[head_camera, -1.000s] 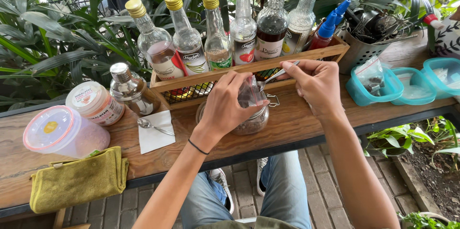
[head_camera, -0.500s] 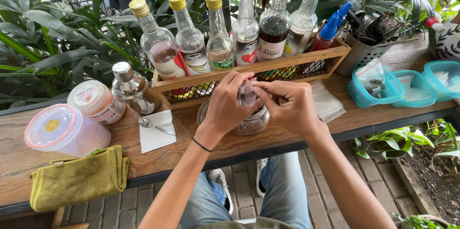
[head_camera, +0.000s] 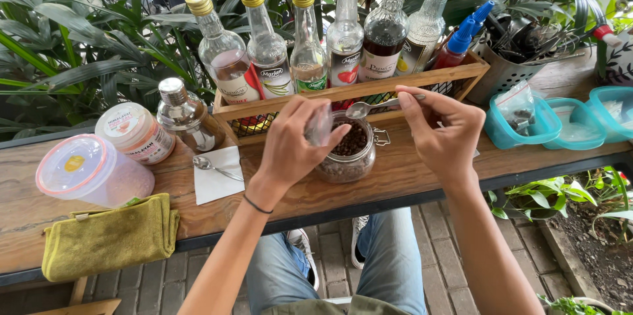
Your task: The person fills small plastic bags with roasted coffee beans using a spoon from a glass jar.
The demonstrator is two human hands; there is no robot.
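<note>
A glass clip-top jar [head_camera: 345,160] of dark brown beans stands on the wooden counter [head_camera: 409,176], in front of the bottle crate. My left hand [head_camera: 290,147] holds the jar's clear glass lid [head_camera: 320,124] tilted up at the jar's left rim, so the mouth is uncovered. My right hand [head_camera: 443,131] is just right of the jar and pinches the handle of a metal spoon [head_camera: 370,107]. The spoon's bowl hovers over the jar's far rim.
Behind the jar, a wooden crate [head_camera: 369,91] holds several syrup bottles. To the left are a napkin with a small spoon [head_camera: 214,170], a metal-capped bottle [head_camera: 184,117], a white tub [head_camera: 135,133], a pink-lidded container [head_camera: 89,170] and a green cloth [head_camera: 109,236]. Teal boxes [head_camera: 560,124] and a utensil holder [head_camera: 504,67] stand at the right.
My right hand went onto the jar's top, then drew back right with the spoon. The lid is now tipped up in my left hand and the beans show.
</note>
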